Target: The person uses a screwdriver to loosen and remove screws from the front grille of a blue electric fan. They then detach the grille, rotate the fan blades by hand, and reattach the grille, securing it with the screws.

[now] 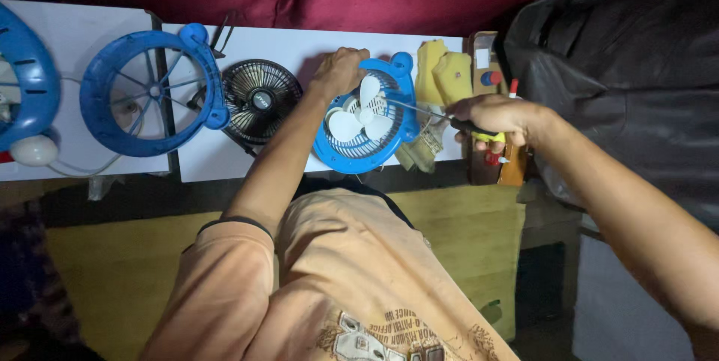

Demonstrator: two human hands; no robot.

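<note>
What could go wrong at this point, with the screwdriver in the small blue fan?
1. The screwdriver in the right hand reaches in at a low angle toward the white blades; a slip might scratch or crack them.
2. The left hand grips only the top rim of the blue fan, so the fan may twist under pressure.
3. Any loosened screw could roll off the white table edge nearby.

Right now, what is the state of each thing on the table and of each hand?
Blue fan: front grille off, white blades bare, lying flat.
Left hand: gripping the fan's top rim.
Right hand: shut on the screwdriver, tip at the blade hub.
Blue fan grille: detached, lying flat.
Black fan: grille on, untouched.
Yellow cloths: lying loose beside the fan.
</note>
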